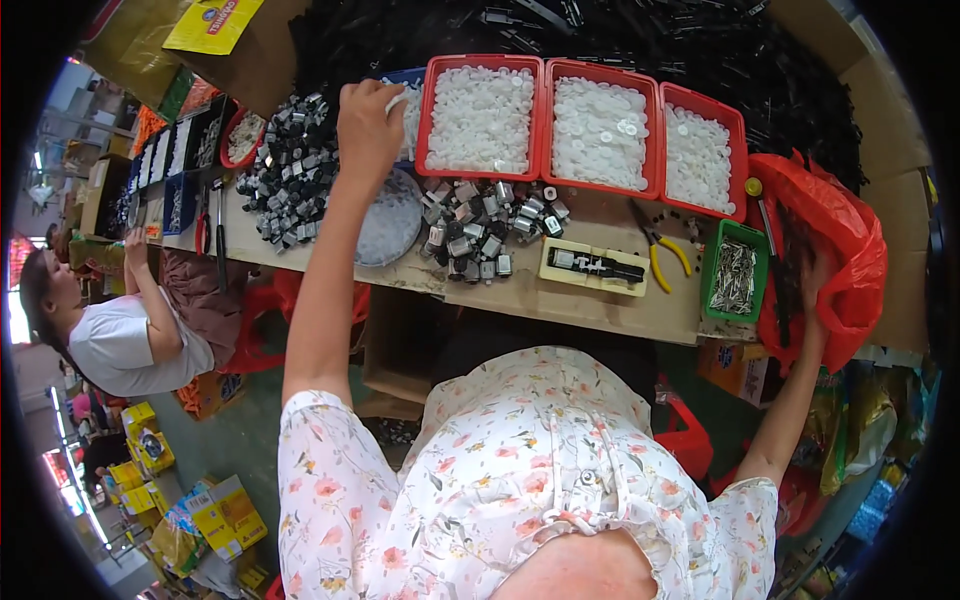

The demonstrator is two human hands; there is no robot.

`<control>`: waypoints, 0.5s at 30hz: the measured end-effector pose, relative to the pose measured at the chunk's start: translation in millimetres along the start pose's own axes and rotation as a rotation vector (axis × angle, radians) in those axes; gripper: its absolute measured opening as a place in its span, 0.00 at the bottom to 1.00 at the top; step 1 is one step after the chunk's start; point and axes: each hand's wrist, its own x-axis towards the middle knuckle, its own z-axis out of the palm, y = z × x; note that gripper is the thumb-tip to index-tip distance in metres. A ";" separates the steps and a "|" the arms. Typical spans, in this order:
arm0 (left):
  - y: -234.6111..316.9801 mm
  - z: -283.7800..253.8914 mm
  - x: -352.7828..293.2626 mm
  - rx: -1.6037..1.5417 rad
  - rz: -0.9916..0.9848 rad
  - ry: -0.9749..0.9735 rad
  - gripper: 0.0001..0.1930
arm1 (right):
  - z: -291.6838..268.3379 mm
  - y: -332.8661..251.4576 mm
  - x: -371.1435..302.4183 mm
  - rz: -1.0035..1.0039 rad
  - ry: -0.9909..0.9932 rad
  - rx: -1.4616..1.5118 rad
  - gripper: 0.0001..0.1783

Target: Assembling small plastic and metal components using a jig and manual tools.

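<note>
- Red crinkled plastic bag [848,235] lies at the right end of the brown worktop [600,312], near a green rectangular plastic bin [712,246] of silver metal pins.
- Right hand [817,285] is at the bag, fingers partly hidden; cannot tell whether it grips.
- Left hand [366,128], fingers bent, is at a blue plastic tray [403,76] of whitish parts; cannot tell whether it holds any.
- Black-and-silver assembly [595,264] sits in a cream rectangular fixture [630,288].

One head-worn fisheye looks down, close over the workbench [580,312]
</note>
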 end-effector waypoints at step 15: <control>-19.0 -10.4 24.9 -0.137 -0.082 0.026 0.08 | -65.4 -94.9 -33.7 0.020 0.167 0.566 0.20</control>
